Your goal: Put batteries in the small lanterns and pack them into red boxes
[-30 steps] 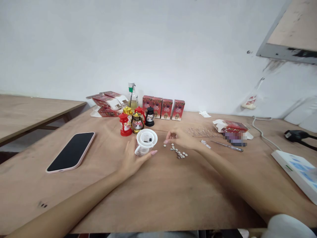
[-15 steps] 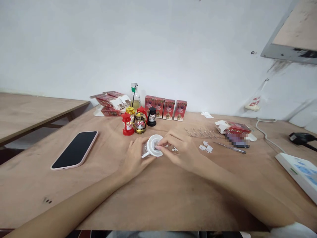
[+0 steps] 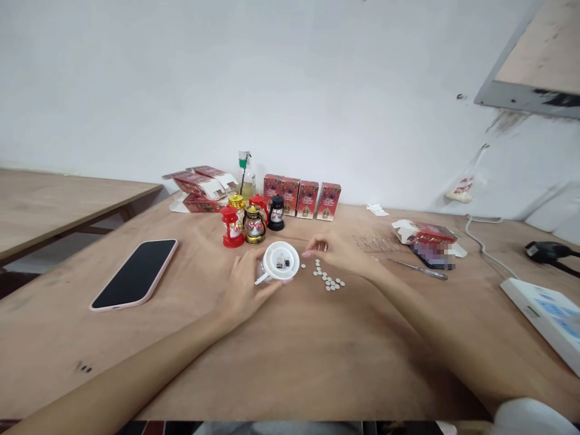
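My left hand (image 3: 247, 281) is wrapped round a small white lantern (image 3: 270, 263), held tilted with its open base facing me. Inside the base, small metal and dark parts show in a recess. Off to the right, my right hand (image 3: 333, 251) hovers low over the table, fingers curled with thumb and index tips close together. Whatever they pinch, if anything, is too small to make out. A single button cell (image 3: 303, 266) lies just below those fingertips. Several more button cells (image 3: 333, 284) are scattered on the wood beneath and in front of that hand.
Finished-looking small lanterns (image 3: 255, 226) in red, gold and black stand behind, near red boxes (image 3: 308, 200) and a bottle (image 3: 247, 181). A phone (image 3: 136, 275) lies left. To the right are thin clear pieces (image 3: 374, 243), a screwdriver (image 3: 421, 269), an opened box (image 3: 428, 232) and a white device (image 3: 541, 314).
My right hand has drawn back from the lantern's base and moved right, beside the button cells. The base's inside is now uncovered. My left hand keeps its hold.
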Demonstrator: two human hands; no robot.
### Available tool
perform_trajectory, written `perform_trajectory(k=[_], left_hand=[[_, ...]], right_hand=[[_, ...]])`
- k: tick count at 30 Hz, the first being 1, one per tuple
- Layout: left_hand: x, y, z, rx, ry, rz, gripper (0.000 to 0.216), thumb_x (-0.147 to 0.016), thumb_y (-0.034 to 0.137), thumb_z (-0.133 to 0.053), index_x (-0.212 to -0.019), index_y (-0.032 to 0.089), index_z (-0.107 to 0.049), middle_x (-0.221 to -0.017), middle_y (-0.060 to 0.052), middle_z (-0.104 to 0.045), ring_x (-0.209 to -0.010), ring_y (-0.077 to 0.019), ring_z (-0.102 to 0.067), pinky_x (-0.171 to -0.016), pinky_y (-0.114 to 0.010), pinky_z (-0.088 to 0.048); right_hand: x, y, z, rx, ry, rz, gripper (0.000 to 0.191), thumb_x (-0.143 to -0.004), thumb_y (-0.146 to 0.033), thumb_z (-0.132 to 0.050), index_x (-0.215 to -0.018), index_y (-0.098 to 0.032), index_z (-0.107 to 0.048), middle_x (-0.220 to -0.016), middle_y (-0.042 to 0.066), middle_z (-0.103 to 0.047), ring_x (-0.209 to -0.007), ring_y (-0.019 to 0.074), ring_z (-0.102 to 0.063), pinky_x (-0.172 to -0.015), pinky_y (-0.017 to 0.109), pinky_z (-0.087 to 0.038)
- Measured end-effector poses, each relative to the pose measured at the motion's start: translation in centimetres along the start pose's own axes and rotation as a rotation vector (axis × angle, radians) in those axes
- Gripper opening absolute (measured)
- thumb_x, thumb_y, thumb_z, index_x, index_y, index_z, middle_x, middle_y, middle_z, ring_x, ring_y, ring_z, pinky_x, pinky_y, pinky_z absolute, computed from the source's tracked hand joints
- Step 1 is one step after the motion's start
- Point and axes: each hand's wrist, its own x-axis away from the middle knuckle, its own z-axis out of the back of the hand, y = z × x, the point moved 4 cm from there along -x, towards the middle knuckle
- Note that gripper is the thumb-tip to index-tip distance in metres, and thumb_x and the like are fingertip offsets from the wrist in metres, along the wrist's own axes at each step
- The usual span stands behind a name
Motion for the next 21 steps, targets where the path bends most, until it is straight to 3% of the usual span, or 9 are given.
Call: perform_trajectory(k=[3, 7, 14, 16, 21], left_hand=[[0.1, -0.5, -0.3, 0.024, -0.013, 0.034, 0.048, -0.078, 0.045, -0.065, -0.116, 0.022, -0.048, -0.109, -0.006, -0.062, -0.098, -0.0239, -0.059, -0.081, -0.038, -0.044], [0.2, -0.6, -0.4, 0.016, -0.044, 0.048, 0.044, -0.077, 0.044, -0.066, -0.111, 0.021, -0.049, -0.105, -0.006, -0.063, -0.094, -0.0237, -0.060, -0.078, -0.039, -0.045], [0.0, 0.0, 0.2, -0.044, -0.059, -0.001, 0.048, -0.076, 0.036, -0.069, -0.114, 0.020, -0.046, -0.104, -0.007, -0.063, -0.093, -0.0236, -0.060, -0.077, -0.036, -0.046], [0.0, -0.1, 0.1, -0.047, -0.064, 0.005, 0.048, -0.076, 0.036, -0.069, -0.114, 0.020, -0.045, -0.106, -0.007, -0.063, -0.095, -0.0241, -0.060, -0.078, -0.036, -0.046], [0.1, -0.7, -0.3, -0.042, -0.076, 0.056, 0.048, -0.077, 0.040, -0.067, -0.116, 0.022, -0.046, -0.108, -0.007, -0.062, -0.097, -0.0253, -0.060, -0.081, -0.038, -0.044]], right_hand=[[-0.6, 2.9, -2.8, -0.082, -0.174, -0.126, 0.015, -0.078, -0.030, -0.066, -0.080, -0.015, -0.068, -0.072, 0.002, -0.068, -0.063, 0.0131, -0.058, -0.058, 0.023, -0.040], [-0.6, 4.6, -4.7, -0.062, -0.175, -0.165, 0.018, -0.078, -0.030, -0.066, -0.084, -0.014, -0.066, -0.073, 0.003, -0.068, -0.063, 0.0132, -0.059, -0.058, 0.022, -0.039], [-0.7, 4.7, -5.2, 0.050, -0.193, -0.112, 0.009, -0.081, -0.024, -0.062, -0.080, -0.015, -0.064, -0.072, 0.004, -0.067, -0.065, 0.0146, -0.059, -0.060, 0.023, -0.038], [-0.8, 4.0, -4.7, 0.045, -0.112, -0.100, 0.012, -0.084, -0.026, -0.059, -0.080, -0.015, -0.063, -0.071, 0.004, -0.066, -0.066, 0.0151, -0.059, -0.061, 0.025, -0.039], [0.2, -0.2, -1.1, -0.244, 0.387, -0.033, 0.019, -0.086, -0.034, -0.057, -0.079, -0.017, -0.060, -0.071, 0.001, -0.062, -0.062, 0.0119, -0.054, -0.059, 0.025, -0.042]])
